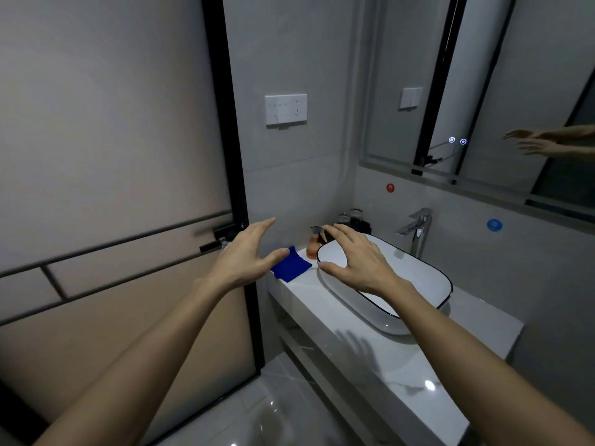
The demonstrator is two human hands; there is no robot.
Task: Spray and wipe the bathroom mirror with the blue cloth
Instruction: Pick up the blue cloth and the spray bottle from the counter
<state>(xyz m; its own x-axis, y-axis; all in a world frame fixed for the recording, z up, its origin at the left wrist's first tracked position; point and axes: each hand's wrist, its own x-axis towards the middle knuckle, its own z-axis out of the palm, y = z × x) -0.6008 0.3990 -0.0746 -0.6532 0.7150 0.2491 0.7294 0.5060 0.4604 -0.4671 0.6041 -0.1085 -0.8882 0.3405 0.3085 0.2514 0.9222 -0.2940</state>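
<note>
Hovering above white marble worktop (pixel 370 342): left hand (pixel 244 255) and right hand (pixel 357 259), fingers spread, empty. Folded blue cloth (pixel 291 264) lies flat at worktop's left end, beside white oval basin (pixel 428 281); wall mirror (pixel 502 91) upper right.

Dim, soft overhead light; glare spots on tabletop (pixel 429 385) and floor (pixel 272 403); motion blur, wide-angle edge bending.

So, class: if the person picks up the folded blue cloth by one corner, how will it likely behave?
The folded blue cloth will probably unfold and hang limp, since its edges look soft and rumpled. It is likely light, as it looks thin. On the glossy white countertop it may slide if pushed.
</note>
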